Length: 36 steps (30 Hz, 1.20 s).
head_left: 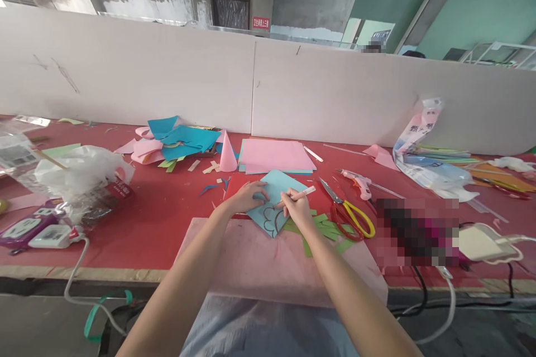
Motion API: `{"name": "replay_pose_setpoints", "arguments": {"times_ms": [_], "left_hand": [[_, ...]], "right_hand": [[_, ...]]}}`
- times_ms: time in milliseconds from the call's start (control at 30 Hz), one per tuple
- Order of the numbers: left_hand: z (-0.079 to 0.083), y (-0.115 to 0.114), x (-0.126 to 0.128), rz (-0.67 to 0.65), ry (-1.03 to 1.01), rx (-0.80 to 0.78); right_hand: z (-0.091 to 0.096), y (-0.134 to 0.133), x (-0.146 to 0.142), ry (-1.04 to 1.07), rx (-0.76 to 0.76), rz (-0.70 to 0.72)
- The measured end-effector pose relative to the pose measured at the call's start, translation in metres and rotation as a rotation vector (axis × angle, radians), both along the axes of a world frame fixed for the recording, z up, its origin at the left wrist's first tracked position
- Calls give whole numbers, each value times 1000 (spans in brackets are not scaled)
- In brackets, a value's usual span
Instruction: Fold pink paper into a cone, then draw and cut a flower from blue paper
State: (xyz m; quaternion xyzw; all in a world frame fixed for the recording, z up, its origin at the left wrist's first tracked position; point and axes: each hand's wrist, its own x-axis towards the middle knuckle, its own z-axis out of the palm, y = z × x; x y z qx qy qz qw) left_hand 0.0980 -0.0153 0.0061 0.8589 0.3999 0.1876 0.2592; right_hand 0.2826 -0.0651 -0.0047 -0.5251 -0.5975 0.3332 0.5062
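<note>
A light-blue sheet of paper (280,181), turned cornerwise, lies in front of me with dark curved petal-like outlines on its lower half. My right hand (295,207) grips a pale pen (306,193), its tip at or close to the drawn lines; the fingers partly hide the tip. On the sheet's left edge rests my left hand (248,196), fingers apart and lightly bent, holding nothing. Under the sheet are a red piece (238,181) and a pink cloth or mat (234,256). Green paper strips (326,227) lie beside my right wrist.
Scissors (349,213) and a pink glue gun (355,181) lie to the right. Behind are stacked pink sheets (272,155), a pink paper cone (227,153) and blue scraps (184,139). A plastic bag (87,173) stands left; a white board (167,75) closes the table's back.
</note>
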Motion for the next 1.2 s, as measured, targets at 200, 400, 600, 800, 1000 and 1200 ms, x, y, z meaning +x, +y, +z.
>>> {"name": "replay_pose_setpoints", "arguments": {"times_ms": [200,400,600,800,1000,1200], "left_hand": [[0,0,0,-3,-2,2],[-1,0,0,3,-11,-7],[2,-1,1,7,-5,-9],[3,-2,1,10,0,0],[4,-2,1,12,19,-9],[8,-4,1,12,27,-9]], "right_hand": [[-2,2,1,-5,22,3],[-2,2,1,1,35,12],[-2,2,2,-8,-7,-27],[1,0,1,2,4,10],[0,1,1,-17,-7,-2],[-1,1,1,-54,50,-34]]}}
